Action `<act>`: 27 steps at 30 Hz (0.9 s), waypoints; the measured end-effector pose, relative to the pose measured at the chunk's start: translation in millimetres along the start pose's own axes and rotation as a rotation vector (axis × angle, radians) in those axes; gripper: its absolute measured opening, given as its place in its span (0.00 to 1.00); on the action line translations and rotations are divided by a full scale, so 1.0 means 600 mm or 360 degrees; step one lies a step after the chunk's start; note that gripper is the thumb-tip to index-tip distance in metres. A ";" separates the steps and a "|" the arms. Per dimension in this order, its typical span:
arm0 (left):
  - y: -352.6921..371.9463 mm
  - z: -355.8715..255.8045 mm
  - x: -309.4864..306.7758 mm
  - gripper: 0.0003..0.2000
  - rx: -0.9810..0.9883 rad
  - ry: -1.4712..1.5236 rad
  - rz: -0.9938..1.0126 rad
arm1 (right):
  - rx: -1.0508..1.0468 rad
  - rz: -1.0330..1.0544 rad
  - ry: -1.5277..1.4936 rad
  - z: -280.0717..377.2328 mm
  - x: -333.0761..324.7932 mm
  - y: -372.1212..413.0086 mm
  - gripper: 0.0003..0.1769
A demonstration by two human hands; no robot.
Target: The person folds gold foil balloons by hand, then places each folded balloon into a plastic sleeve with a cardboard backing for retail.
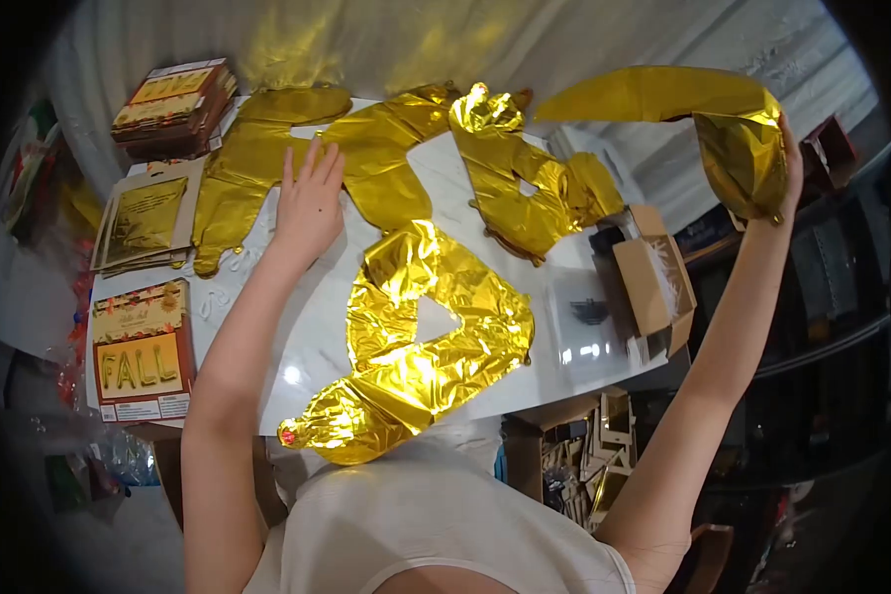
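Observation:
My left hand (310, 203) lies with fingers stretched over the edge of a flat gold foil balloon (252, 148) on the table. Far out to the right and raised, my right hand (790, 176) grips the end of another gold foil balloon (653, 94), whose long strip reaches leftward in the air. A shiny foil balloon with a triangular opening (500, 312) lies nearest my body, its narrow end over the table's front edge. Behind it are a middle foil balloon (381, 188) and a right-hand one with a small hole (500, 188).
A stack of packages (168, 104) stands back left, above sleeves holding gold foil (144, 218) and a printed FALL package (141, 351). White string (213, 297) lies nearby. An opened cardboard box (651, 272) sits at the right edge; a filled box (584, 450) is below.

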State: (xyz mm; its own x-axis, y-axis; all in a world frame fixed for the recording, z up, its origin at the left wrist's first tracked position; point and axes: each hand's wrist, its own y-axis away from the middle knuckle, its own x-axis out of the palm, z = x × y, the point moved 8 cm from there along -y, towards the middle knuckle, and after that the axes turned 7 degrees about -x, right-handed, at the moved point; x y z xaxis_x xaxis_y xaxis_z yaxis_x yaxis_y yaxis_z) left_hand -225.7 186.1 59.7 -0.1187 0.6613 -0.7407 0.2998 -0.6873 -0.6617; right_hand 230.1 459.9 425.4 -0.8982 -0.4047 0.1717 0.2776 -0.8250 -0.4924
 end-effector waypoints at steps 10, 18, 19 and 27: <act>0.109 -0.198 -0.009 0.22 0.0462 0.0891 0.1019 | -0.0582 0.0896 0.0096 0.119 0.080 0.164 0.24; 0.082 -0.177 0.008 0.12 -0.0020 0.1617 0.0561 | -0.0113 -0.0262 0.0342 0.078 0.024 0.201 0.21; 0.076 -0.169 0.030 0.12 -0.0348 0.1722 0.0744 | -0.0173 -0.0353 0.0382 0.077 0.010 0.206 0.21; -0.026 -0.066 0.095 0.15 -0.0944 0.1644 0.0447 | -0.0609 0.0519 0.0565 0.058 0.099 0.260 0.30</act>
State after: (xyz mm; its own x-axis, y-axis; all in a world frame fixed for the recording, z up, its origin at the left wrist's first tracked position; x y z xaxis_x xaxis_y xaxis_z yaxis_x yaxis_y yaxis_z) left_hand -199.5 246.3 32.6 0.7457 0.6254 -0.2298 0.6111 -0.7794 -0.1382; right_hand 231.7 293.2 388.3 -0.8646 -0.4020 -0.3015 0.4741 -0.4539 -0.7545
